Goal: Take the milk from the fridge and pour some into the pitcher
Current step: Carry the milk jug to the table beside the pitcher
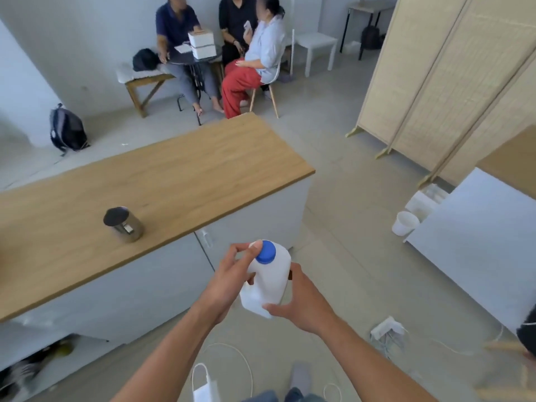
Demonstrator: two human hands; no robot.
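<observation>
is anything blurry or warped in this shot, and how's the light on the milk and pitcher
Head view: the milk is fairly sharp, evenly lit white with no strong glare; the pitcher is slightly soft and dark inside. Head view: wide-angle warp bows the counter edge and slants the screen; the lower-left corner is smeared.

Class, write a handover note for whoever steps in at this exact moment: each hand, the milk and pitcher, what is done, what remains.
Left hand: grips the milk jug at its neck, thumb beside the blue cap.
Right hand: holds the jug's lower body.
The jug is in the air over the floor, off the counter.
The metal pitcher stands upright on the counter.
Done: milk in hand.
Left: take off the cap, bring the jug to the pitcher, pour.
</observation>
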